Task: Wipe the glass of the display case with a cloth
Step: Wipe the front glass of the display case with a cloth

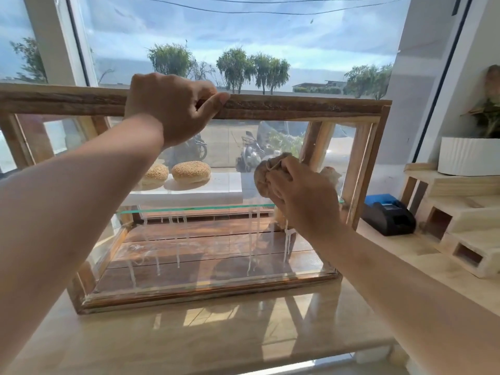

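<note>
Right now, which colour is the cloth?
Light brown cloth, bunched in the right hand; head view.

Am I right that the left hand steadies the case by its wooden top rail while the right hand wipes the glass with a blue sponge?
Not quite. In the head view the right hand holds a bunched tan cloth, not a blue sponge. The left hand does hold the wooden top rail.

A small bakery shop: display case [297,106] (sesame buns [191,171] inside), receipt printer [388,216].
</note>
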A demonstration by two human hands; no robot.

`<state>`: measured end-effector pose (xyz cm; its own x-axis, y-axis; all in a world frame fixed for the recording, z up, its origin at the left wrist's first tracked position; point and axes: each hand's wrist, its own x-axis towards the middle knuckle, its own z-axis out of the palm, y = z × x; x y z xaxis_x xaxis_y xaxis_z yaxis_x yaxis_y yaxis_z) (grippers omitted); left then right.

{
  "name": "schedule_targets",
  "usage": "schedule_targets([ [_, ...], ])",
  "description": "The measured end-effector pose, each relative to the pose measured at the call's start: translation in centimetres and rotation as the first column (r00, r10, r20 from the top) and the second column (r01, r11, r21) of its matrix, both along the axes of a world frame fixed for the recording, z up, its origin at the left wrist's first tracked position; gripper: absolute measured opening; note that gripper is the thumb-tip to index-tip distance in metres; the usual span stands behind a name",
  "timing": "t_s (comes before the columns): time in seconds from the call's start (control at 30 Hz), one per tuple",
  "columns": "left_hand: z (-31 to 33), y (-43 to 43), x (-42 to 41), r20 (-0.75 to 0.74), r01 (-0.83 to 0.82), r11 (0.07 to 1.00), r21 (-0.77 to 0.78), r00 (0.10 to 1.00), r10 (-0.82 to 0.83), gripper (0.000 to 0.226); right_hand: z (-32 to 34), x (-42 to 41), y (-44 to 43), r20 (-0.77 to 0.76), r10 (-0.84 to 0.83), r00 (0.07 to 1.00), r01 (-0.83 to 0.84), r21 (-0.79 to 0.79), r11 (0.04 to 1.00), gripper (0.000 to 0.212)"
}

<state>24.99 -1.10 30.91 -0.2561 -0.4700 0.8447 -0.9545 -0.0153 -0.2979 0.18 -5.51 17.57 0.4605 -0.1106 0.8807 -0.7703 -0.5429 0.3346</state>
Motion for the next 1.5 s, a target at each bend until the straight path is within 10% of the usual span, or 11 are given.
schedule_targets([
  [0.23,-0.1,0.0,0.0,0.000,-0.019,1.000,-0.003,1.000,0.019,0.079,2.4,-0.4,0.0,0.214,-0.077,0.974,0.071,0.036,0.997,0.037],
  [0.5,0.0,-0.1,0.1,-0.020,-0.003,1.000,0.006,1.000,0.003,0.080,0.0,2.5,0.5,-0.071,0.040,0.997,-0.041,-0.014,0.999,0.005],
  [1.3,0.0,-0.1,0.5,0.060,-0.033,0.999,0.043,0.998,0.030,0.096,-0.2,-2.5,-0.4,0.113,-0.098,0.989,0.086,0.108,0.990,0.027],
  [1.5,-0.2,-0.3,0.5,0.066,-0.036,0.999,0.027,0.997,0.034,0.096,2.3,2.5,1.5,0.104,0.145,0.984,-0.142,-0.032,0.989,0.011],
])
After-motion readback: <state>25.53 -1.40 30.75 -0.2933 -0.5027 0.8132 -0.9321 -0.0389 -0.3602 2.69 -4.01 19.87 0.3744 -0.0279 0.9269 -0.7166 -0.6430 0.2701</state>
